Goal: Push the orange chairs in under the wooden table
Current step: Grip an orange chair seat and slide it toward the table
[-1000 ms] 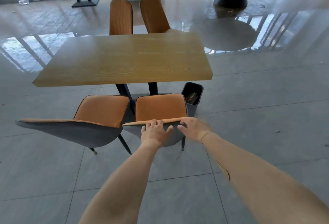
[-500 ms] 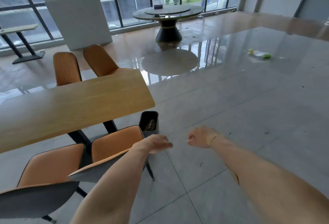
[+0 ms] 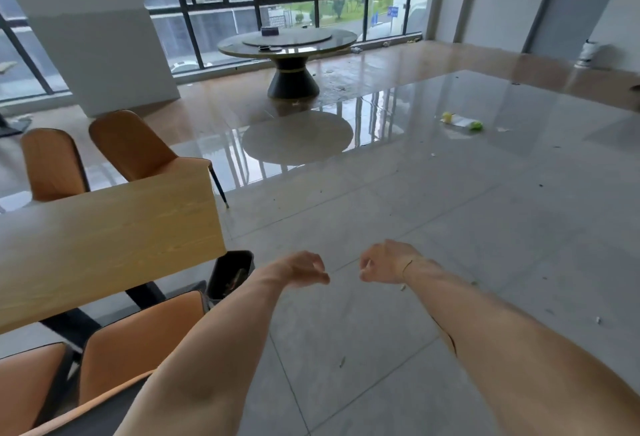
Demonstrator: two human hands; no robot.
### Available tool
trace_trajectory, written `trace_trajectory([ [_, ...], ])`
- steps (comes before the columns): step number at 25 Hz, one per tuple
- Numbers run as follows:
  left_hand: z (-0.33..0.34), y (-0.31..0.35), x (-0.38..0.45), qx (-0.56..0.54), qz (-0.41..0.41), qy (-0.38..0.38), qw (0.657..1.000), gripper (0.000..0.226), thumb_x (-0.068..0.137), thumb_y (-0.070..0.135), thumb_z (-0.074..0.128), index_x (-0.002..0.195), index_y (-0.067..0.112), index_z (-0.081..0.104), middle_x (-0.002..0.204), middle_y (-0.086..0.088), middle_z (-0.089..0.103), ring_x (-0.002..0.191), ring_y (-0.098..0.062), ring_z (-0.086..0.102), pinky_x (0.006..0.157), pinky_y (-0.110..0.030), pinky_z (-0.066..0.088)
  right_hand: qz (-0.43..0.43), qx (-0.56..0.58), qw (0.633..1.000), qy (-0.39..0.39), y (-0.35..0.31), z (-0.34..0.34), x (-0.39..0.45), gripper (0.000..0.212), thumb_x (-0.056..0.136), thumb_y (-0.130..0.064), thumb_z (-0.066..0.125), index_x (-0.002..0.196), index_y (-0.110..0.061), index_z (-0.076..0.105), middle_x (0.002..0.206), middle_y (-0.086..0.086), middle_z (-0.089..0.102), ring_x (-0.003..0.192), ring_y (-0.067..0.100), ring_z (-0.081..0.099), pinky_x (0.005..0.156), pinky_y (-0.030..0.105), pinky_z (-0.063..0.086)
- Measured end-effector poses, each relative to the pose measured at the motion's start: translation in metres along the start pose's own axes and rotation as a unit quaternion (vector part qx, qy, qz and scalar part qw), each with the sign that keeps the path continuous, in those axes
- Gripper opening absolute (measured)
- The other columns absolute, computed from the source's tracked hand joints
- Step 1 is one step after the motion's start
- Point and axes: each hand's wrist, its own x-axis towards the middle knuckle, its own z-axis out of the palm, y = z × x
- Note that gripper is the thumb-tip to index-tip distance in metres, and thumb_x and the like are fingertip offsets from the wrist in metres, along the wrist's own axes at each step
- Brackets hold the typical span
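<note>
Both grips hung loose, holding nothing: left hand (image 3: 304, 269), right hand (image 3: 384, 262). Orange chair (image 3: 138, 342) by counter (image 3: 104, 231) looked rigid, light; I'd push its backrest top.

Four orange chairs (image 3: 138, 342) in pairs along both sides of the wooden table (image 3: 104, 241).

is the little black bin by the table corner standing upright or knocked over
Upright. The black bin stands on the floor with its open mouth facing up, beside the wooden table corner. Something lies inside; what it is cannot be told.
</note>
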Motion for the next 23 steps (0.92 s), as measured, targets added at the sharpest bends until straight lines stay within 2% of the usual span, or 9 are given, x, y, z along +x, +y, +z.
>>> trace_trajectory([
  [3,-0.019,0.008,0.046,0.023,0.002,0.018,1.0,0.043,0.087,0.043,0.063,0.127,0.027,0.059,0.134,-0.005,0.057,0.123,-0.024,0.051,0.104,-0.036,0.041,0.0,-0.009,1.0,0.009,0.024,-0.021,0.043,0.039,0.088,-0.046,0.057,0.123,-0.031,0.063,0.129,-0.002,0.062,0.113,0.022,0.061,0.092,0.033,0.048],
  [7,-0.056,0.0,0.114,0.034,0.009,0.051,0.998,0.045,0.088,0.043,0.063,0.129,0.027,0.057,0.134,-0.005,0.053,0.125,-0.024,0.048,0.105,-0.034,0.039,-0.016,-0.016,0.999,0.045,0.037,-0.053,0.115,0.041,0.089,-0.049,0.055,0.126,-0.032,0.061,0.13,-0.004,0.061,0.115,0.021,0.059,0.092,0.032,0.045],
  [9,-0.082,-0.012,0.155,0.038,0.013,0.062,0.997,0.045,0.088,0.045,0.062,0.129,0.027,0.057,0.133,-0.003,0.053,0.124,-0.024,0.049,0.106,-0.038,0.039,-0.019,-0.025,0.998,0.061,0.04,-0.075,0.16,0.042,0.089,-0.05,0.054,0.127,-0.032,0.059,0.13,-0.003,0.061,0.115,0.021,0.059,0.094,0.033,0.046],
  [11,-0.113,-0.025,0.193,0.039,0.013,0.064,0.997,0.045,0.088,0.044,0.062,0.129,0.026,0.057,0.133,-0.003,0.053,0.125,-0.023,0.049,0.104,-0.034,0.039,-0.018,-0.038,0.997,0.062,0.042,-0.102,0.204,0.043,0.09,-0.051,0.053,0.129,-0.033,0.058,0.131,-0.003,0.061,0.116,0.021,0.059,0.096,0.034,0.046],
  [15,-0.181,-0.05,0.269,0.041,0.009,0.065,0.997,0.044,0.089,0.044,0.06,0.129,0.025,0.057,0.135,-0.006,0.053,0.126,-0.024,0.048,0.105,-0.033,0.038,-0.017,-0.031,0.997,0.069,0.045,-0.159,0.291,0.043,0.091,-0.05,0.053,0.129,-0.032,0.058,0.128,-0.003,0.062,0.113,0.021,0.06,0.091,0.034,0.046],
  [23,-0.265,-0.086,0.434,0.047,-0.034,0.029,0.998,0.046,0.09,0.046,0.057,0.131,0.027,0.056,0.138,-0.005,0.054,0.128,-0.024,0.047,0.107,-0.038,0.039,-0.031,-0.034,0.999,-0.004,0.066,-0.212,0.474,0.042,0.09,-0.048,0.054,0.129,-0.033,0.059,0.132,-0.006,0.06,0.116,0.019,0.059,0.093,0.033,0.048],
])
